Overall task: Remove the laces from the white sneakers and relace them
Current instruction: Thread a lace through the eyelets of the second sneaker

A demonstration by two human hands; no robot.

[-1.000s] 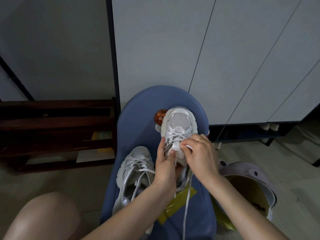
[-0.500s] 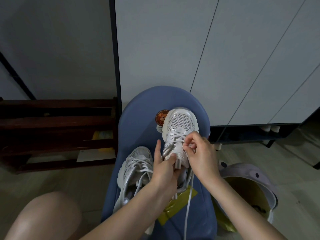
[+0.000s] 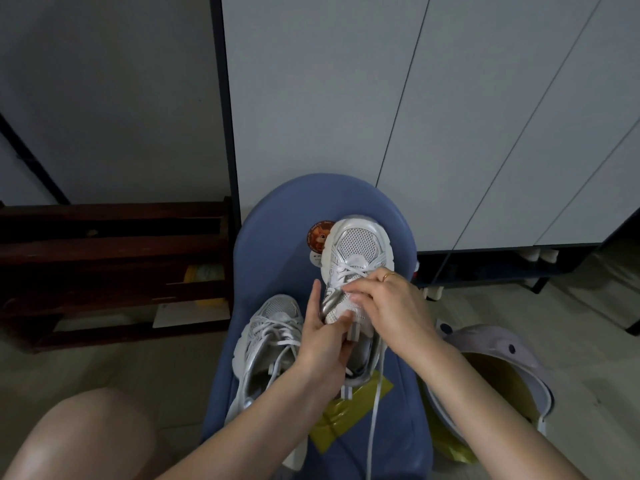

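Observation:
Two white sneakers lie on a blue seat [image 3: 277, 237]. The right sneaker [image 3: 356, 247] points away from me, toe up. My left hand [image 3: 322, 337] grips its tongue and collar from the left. My right hand [image 3: 391, 306], a ring on one finger, pinches the white lace [image 3: 375, 403] at the eyelets over the tongue; a loose lace end hangs down toward me. The left sneaker [image 3: 270, 327] rests beside it, laced, partly hidden by my left forearm.
A yellow-green packet [image 3: 346, 420] lies on the seat under the held sneaker. A lilac bin [image 3: 502, 344] with a yellow liner stands at the right. A dark wooden rack [image 3: 114, 265] is at the left, grey cabinet doors [image 3: 415, 116] behind. My bare knee [image 3: 79, 441] is bottom left.
My right hand has shifted slightly along the eyelets of the held sneaker, working the lace; the left hand keeps its grip on the tongue. The sneakers have stayed in place.

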